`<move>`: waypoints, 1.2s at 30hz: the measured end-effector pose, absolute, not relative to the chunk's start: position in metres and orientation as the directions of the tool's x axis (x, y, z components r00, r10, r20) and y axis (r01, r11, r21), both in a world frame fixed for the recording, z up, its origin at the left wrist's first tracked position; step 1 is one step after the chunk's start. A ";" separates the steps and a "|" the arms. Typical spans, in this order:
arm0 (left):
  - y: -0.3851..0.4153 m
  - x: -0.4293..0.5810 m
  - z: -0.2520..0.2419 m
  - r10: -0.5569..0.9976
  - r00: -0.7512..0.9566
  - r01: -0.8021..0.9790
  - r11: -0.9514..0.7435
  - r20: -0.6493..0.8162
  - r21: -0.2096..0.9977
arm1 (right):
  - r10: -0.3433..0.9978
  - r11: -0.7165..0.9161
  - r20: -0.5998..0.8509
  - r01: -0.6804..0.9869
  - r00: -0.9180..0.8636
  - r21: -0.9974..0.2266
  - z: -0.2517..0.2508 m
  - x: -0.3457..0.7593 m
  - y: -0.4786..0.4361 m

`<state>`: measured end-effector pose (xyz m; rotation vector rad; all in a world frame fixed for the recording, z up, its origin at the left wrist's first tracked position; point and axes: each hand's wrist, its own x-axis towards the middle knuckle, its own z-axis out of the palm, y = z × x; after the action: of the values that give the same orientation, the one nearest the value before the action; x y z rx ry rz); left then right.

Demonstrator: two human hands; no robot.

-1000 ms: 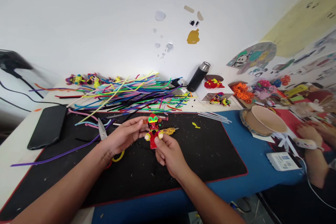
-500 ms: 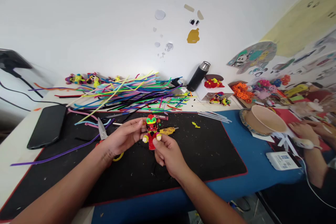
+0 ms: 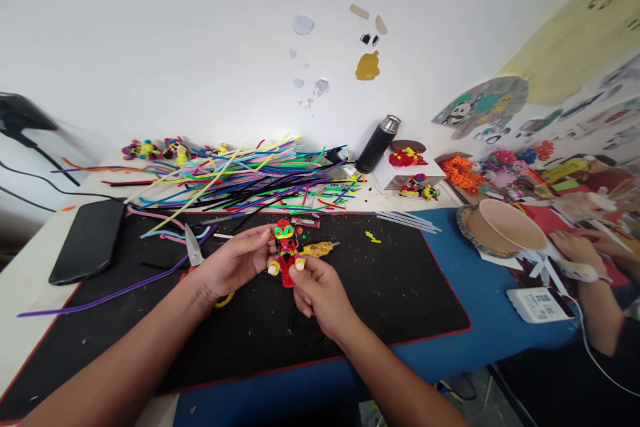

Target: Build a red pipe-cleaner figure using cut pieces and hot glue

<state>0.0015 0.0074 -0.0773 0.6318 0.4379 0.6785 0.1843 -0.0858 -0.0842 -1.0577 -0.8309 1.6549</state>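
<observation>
A small red figure (image 3: 287, 255) of pipe cleaners, with a green and yellow headpiece and pale hands, is held upright above the black mat (image 3: 390, 293). My right hand (image 3: 323, 290) pinches its lower body between thumb and fingers. Against its other side, at head height, my left hand (image 3: 247, 257) closes with thumb and fingertips on its edge. Behind the figure lies a yellow patterned tool (image 3: 319, 249) with a metal tip. Scissors (image 3: 193, 247) rest beside my left wrist, their handles partly hidden by it.
Loose pipe cleaners (image 3: 240, 173) pile along the wall. A black phone (image 3: 89, 240) lies left. A thermos (image 3: 377, 145) leans by a white box (image 3: 407, 173). Toward the right are a bowl (image 3: 513, 223), a white device (image 3: 540, 305) and another person's hand (image 3: 580, 247).
The figure has tilted slightly and shifted a little to the left in the hands. Both hands keep nearly the same hold.
</observation>
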 end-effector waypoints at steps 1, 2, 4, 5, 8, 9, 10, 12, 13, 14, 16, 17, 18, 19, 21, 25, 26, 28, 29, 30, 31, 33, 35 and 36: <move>0.007 0.002 -0.076 0.689 0.705 -0.440 0.610 -0.168 0.658 | 0.953 -0.300 -0.260 -0.361 -0.158 -0.883 -0.084 0.184 -0.086; 0.007 0.002 -0.076 0.688 0.707 -0.443 0.614 -0.167 0.653 | 0.953 -0.300 -0.260 -0.360 -0.158 -0.883 -0.084 0.184 -0.086; 0.007 0.002 -0.075 0.685 0.708 -0.450 0.623 -0.169 0.639 | 0.953 -0.301 -0.260 -0.358 -0.158 -0.884 -0.084 0.184 -0.086; 0.007 0.002 -0.074 0.683 0.710 -0.452 0.628 -0.170 0.633 | 0.952 -0.301 -0.261 -0.357 -0.157 -0.884 -0.084 0.184 -0.086; 0.007 0.002 -0.073 0.680 0.713 -0.453 0.634 -0.173 0.626 | 0.952 -0.302 -0.262 -0.356 -0.158 -0.884 -0.084 0.184 -0.086; 0.007 0.003 -0.073 0.680 0.712 -0.452 0.634 -0.174 0.627 | 0.952 -0.302 -0.262 -0.356 -0.158 -0.884 -0.084 0.184 -0.086; 0.007 0.003 -0.072 0.681 0.711 -0.451 0.633 -0.176 0.629 | 0.952 -0.303 -0.263 -0.355 -0.158 -0.885 -0.084 0.184 -0.086; 0.007 0.004 -0.072 0.683 0.708 -0.447 0.630 -0.179 0.635 | 0.951 -0.306 -0.266 -0.354 -0.158 -0.884 -0.084 0.184 -0.086; 0.007 0.004 -0.072 0.683 0.708 -0.445 0.629 -0.180 0.637 | 0.951 -0.307 -0.267 -0.353 -0.159 -0.884 -0.084 0.184 -0.086; 0.007 0.004 -0.072 0.683 0.709 -0.444 0.627 -0.178 0.640 | 0.950 -0.308 -0.268 -0.353 -0.159 -0.884 -0.083 0.184 -0.086; 0.007 0.004 -0.072 0.682 0.711 -0.443 0.625 -0.173 0.643 | 0.950 -0.308 -0.268 -0.353 -0.160 -0.883 -0.083 0.184 -0.086; 0.006 0.004 -0.072 0.680 0.713 -0.441 0.625 -0.171 0.644 | 0.951 -0.306 -0.266 -0.354 -0.159 -0.884 -0.083 0.184 -0.086; 0.006 0.004 -0.071 0.678 0.715 -0.441 0.625 -0.170 0.644 | 0.951 -0.305 -0.264 -0.355 -0.159 -0.884 -0.083 0.184 -0.087; 0.006 0.004 -0.071 0.677 0.717 -0.440 0.627 -0.169 0.643 | 0.952 -0.304 -0.263 -0.357 -0.159 -0.883 -0.083 0.184 -0.087; 0.006 0.005 -0.070 0.672 0.721 -0.437 0.631 -0.170 0.640 | 0.952 -0.303 -0.263 -0.359 -0.156 -0.883 -0.085 0.184 -0.087; 0.005 0.006 -0.071 0.672 0.722 -0.443 0.631 -0.164 0.637 | 0.952 -0.304 -0.266 -0.366 -0.153 -0.879 -0.086 0.185 -0.087; 0.005 0.006 -0.071 0.671 0.723 -0.443 0.631 -0.163 0.637 | 0.952 -0.304 -0.265 -0.368 -0.154 -0.879 -0.086 0.185 -0.087; 0.005 0.006 -0.071 0.669 0.726 -0.442 0.633 -0.162 0.635 | 0.952 -0.304 -0.265 -0.368 -0.153 -0.879 -0.087 0.185 -0.087; 0.005 0.006 -0.071 0.669 0.726 -0.444 0.633 -0.160 0.634 | 0.952 -0.304 -0.265 -0.366 -0.153 -0.880 -0.087 0.185 -0.087; 0.005 0.006 -0.072 0.671 0.725 -0.447 0.632 -0.157 0.633 | 0.952 -0.303 -0.265 -0.363 -0.153 -0.881 -0.087 0.185 -0.087; 0.005 0.005 -0.072 0.671 0.725 -0.449 0.632 -0.155 0.632 | 0.952 -0.303 -0.265 -0.362 -0.152 -0.882 -0.086 0.185 -0.087; 0.006 0.005 -0.073 0.668 0.728 -0.449 0.634 -0.154 0.629 | 0.952 -0.305 -0.266 -0.362 -0.153 -0.881 -0.086 0.185 -0.087; 0.006 0.005 -0.074 0.664 0.731 -0.446 0.637 -0.155 0.628 | 0.951 -0.306 -0.267 -0.364 -0.154 -0.880 -0.085 0.185 -0.087; 0.006 0.005 -0.074 0.665 0.730 -0.446 0.636 -0.156 0.630 | 0.951 -0.307 -0.267 -0.364 -0.156 -0.880 -0.084 0.185 -0.087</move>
<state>0.0055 0.0063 -0.0738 0.6000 0.3962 0.6537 0.1848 -0.0870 -0.0843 -1.0599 -0.8224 1.6604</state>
